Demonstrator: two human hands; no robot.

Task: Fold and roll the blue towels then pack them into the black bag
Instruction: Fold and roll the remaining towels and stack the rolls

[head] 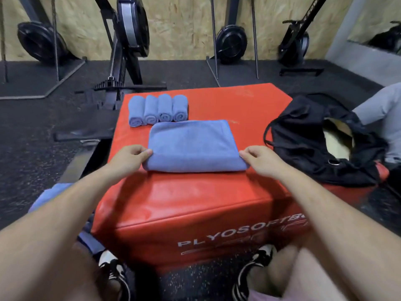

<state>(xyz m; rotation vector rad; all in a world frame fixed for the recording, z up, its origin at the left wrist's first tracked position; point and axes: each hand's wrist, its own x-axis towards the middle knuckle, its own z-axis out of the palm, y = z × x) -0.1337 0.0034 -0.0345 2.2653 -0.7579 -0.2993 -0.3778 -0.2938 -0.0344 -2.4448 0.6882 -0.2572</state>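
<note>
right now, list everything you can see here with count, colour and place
rolled towels: 4, blue, side by side at the far left of the box top
folded towel: 1, blue, middle of the box top, near edge curled over
towel cloth: count unclear, blue, low left beside the box, partly behind the left arm
bag: 1, black, open, on the box's right edge
box: 1, red, centre, on the dark floor
rowing machines: 4, black, along the far wooden wall
grey-clad leg: 1, grey, far right behind the bag
shoes: 2, black and white, on the floor before the box
left hand: fingers pinch the folded towel's left end
right hand: fingers pinch its right end
</note>
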